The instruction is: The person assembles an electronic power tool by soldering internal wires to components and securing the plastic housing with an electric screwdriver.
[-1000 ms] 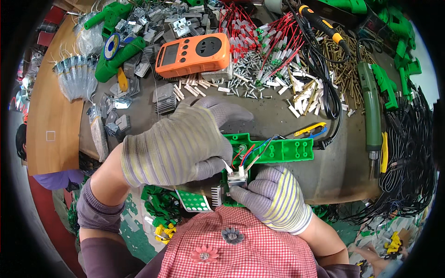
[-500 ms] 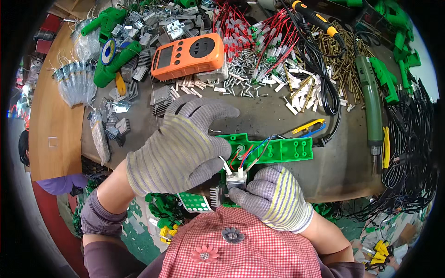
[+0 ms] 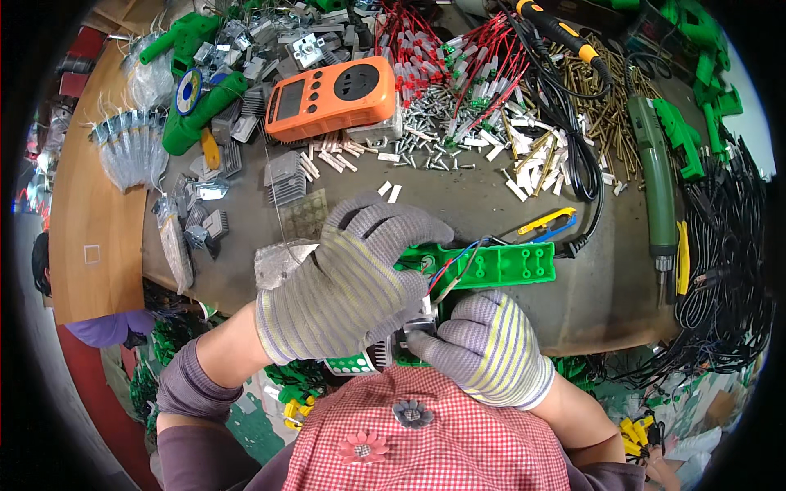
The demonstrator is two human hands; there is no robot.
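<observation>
Green housing (image 3: 508, 267) sat across the counter's (image 3: 610, 303) near edge, right hand's (image 3: 491, 352) fingers clamped on its near end, left hand (image 3: 348, 286) at its wires (image 3: 447, 286), left grip hidden so couldn't tell, orange meter (image 3: 327, 110) far left.

Left hand (image 3: 348, 286): gloved, back up, angled up and to the right; upper fingers arched over to the right; remaining fingertips hidden beneath the palm. Left forearm (image 3: 233, 348): slants up from lower left, partly bare. Right hand (image 3: 487, 352): gloved, knuckles up, fingers curled, thumb pointing left. Right forearm (image 3: 581, 425): bare, slants up from lower right. Hands: close together, left one higher.
</observation>
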